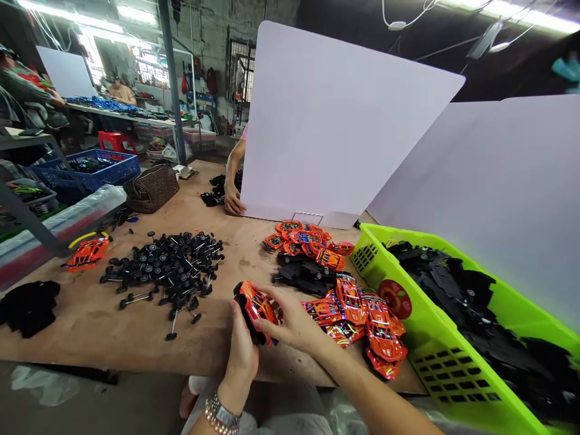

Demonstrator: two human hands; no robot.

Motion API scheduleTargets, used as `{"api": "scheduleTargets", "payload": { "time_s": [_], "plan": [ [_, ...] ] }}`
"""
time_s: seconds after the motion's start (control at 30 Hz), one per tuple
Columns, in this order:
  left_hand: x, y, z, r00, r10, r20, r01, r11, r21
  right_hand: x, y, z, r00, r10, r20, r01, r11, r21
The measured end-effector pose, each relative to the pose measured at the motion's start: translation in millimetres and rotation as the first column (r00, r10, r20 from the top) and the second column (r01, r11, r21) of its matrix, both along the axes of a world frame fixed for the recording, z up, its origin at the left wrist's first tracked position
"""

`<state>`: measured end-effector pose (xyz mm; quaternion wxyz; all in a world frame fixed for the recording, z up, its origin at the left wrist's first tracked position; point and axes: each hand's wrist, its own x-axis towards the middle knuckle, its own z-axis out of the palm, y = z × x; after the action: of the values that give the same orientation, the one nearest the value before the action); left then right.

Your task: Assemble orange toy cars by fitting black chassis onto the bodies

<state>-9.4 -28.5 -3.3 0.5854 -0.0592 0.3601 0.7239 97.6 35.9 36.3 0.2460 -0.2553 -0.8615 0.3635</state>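
Between my hands is a toy car [256, 309] with a shiny orange body shell and a black underside, held above the table's front edge. My left hand [242, 344] closes round its black lower side. From the right, my right hand [290, 320] grips the orange shell with thumb and fingers. To the left lies a heap of black wheels on metal axles [167, 266]. Just right of my hands are stacked orange car shells [353, 308], with black chassis [301, 273] behind them and another pile of orange shells [303, 238] farther back.
A lime-green crate [435, 314] of black chassis stands at the right. A white board [335, 121] rises across the table; another person's hand [233, 199] shows beside it. At left are an orange shell [88, 252], black parts [29, 307] and a brown bag [153, 187].
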Motion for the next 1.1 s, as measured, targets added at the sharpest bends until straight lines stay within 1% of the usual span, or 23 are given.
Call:
{"api": "scheduleTargets", "payload": {
  "time_s": [0.2, 0.3, 0.4, 0.5, 0.57, 0.67, 0.73, 0.8, 0.83, 0.87, 0.93, 1.0, 1.07, 1.1],
  "plan": [
    [8, -3, -5.6, 0.999, -0.019, -0.042, 0.021, 0.998, 0.052, 2, -6, -3.3, 0.996, -0.081, 0.027, 0.081, 0.996, -0.025],
    [10, -6, -9.0, 0.999, -0.040, -0.033, 0.043, 0.995, 0.086, 3, -11, -6.4, 0.990, -0.118, 0.079, 0.116, 0.993, 0.020],
    [10, -9, -9.2, 0.998, -0.061, -0.033, 0.064, 0.994, 0.084, 4, -19, -6.6, 0.973, -0.169, 0.154, 0.158, 0.984, 0.083],
    [9, -13, -7.8, 0.994, -0.024, -0.111, 0.030, 0.998, 0.051, 7, -29, -3.7, 0.957, -0.190, 0.218, 0.159, 0.976, 0.149],
    [7, -15, -8.4, 0.986, -0.003, -0.165, 0.008, 0.999, 0.031, 11, -36, -2.1, 0.955, -0.178, 0.239, 0.138, 0.975, 0.175],
    [4, -19, -12.5, 0.977, -0.004, -0.214, 0.004, 1.000, 0.000, 15, -38, -2.5, 0.965, -0.148, 0.217, 0.116, 0.981, 0.154],
    [3, -20, -15.8, 0.969, -0.044, -0.244, 0.045, 0.999, -0.002, 16, -33, -5.5, 0.971, -0.190, 0.144, 0.176, 0.979, 0.105],
    [3, -20, -18.3, 0.952, -0.105, -0.286, 0.110, 0.994, 0.002, 14, -23, -10.6, 0.955, -0.294, 0.019, 0.294, 0.955, 0.034],
    [4, -20, -19.2, 0.939, -0.132, -0.316, 0.142, 0.990, 0.009, 13, -18, -14.0, 0.940, -0.339, -0.042, 0.339, 0.941, -0.022],
    [4, -19, -20.0, 0.922, -0.152, -0.356, 0.168, 0.986, 0.016, 12, -13, -17.9, 0.930, -0.358, -0.084, 0.350, 0.932, -0.097],
    [4, -18, -21.7, 0.877, -0.174, -0.448, 0.206, 0.978, 0.023, 10, -5, -27.1, 0.932, -0.337, -0.134, 0.292, 0.915, -0.278],
    [3, -16, -23.6, 0.827, -0.188, -0.530, 0.220, 0.976, -0.004, 8, -2, -37.1, 0.936, -0.296, -0.192, 0.187, 0.878, -0.441],
    [2, -16, -25.3, 0.780, -0.217, -0.586, 0.215, 0.974, -0.075, 7, -3, -46.0, 0.909, -0.308, -0.280, 0.115, 0.833, -0.541],
    [1, -16, -25.8, 0.757, -0.232, -0.611, 0.214, 0.971, -0.103, 7, -5, -49.4, 0.890, -0.328, -0.316, 0.102, 0.820, -0.564]
  ]
}}
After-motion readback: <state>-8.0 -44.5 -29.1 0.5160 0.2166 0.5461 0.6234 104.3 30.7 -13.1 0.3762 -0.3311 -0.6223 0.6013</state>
